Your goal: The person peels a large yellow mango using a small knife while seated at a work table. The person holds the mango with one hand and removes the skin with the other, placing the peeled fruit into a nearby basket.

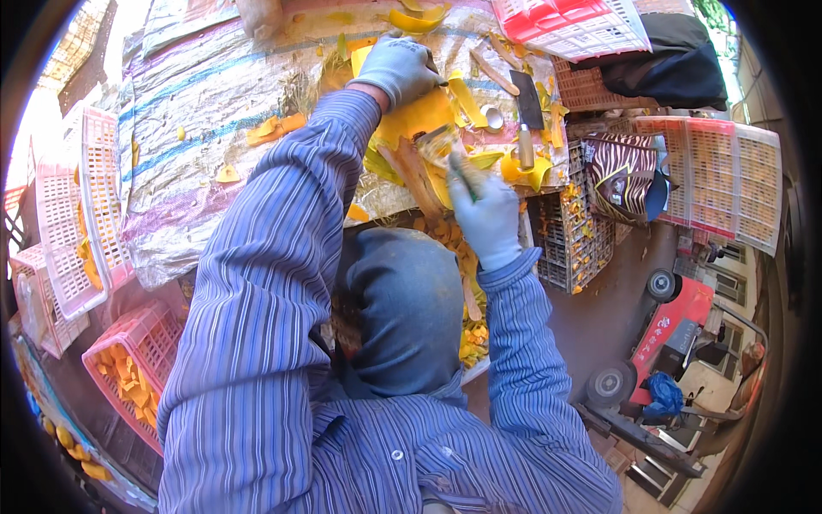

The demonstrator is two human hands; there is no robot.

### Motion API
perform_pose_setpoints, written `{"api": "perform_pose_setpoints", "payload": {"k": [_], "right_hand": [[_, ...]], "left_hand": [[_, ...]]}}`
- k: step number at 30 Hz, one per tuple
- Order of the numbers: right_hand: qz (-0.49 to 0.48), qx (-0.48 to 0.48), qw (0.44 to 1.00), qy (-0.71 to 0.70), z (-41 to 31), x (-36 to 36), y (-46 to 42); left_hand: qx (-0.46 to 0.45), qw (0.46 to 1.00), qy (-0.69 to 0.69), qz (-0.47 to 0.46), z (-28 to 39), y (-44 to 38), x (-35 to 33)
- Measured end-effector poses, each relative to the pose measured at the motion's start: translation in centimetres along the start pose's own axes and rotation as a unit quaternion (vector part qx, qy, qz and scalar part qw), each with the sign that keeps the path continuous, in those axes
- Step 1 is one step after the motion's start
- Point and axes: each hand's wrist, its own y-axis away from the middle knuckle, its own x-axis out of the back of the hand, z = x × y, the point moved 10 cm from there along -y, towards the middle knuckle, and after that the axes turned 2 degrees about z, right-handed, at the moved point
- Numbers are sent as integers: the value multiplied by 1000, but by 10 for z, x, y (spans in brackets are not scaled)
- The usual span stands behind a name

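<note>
My left hand (401,70), in a pale knit glove, presses on a large yellow-orange piece of fruit or squash flesh (420,119) on the work surface. In my gloved right hand (485,209) is the handle of a blurred tool with a broad flat end (438,142), held at the piece's lower right. Under the tool lies a brown wooden piece (411,170). To the right are a cleaver with a dark blade (526,99) and wooden handle, a small white ring-like object (492,117) and curved yellow peels (526,168).
A striped woven plastic sheet (212,128) covers the surface. Plastic crates stand left (103,193) and right (713,173); a pink crate (131,372) at lower left holds orange pieces. A patterned bag (623,173) sits at right. Farther off stands a red forklift-like vehicle (671,334).
</note>
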Motion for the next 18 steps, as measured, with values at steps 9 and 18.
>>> {"api": "perform_pose_setpoints", "payload": {"k": [9,18], "right_hand": [[-86,-238,967,15,57,72,174],[-40,-215,974,-67,47,-30,63]], "left_hand": [[17,1000,-9,-5,-1,2,-2],[15,999,21,-44,3,0,2]]}}
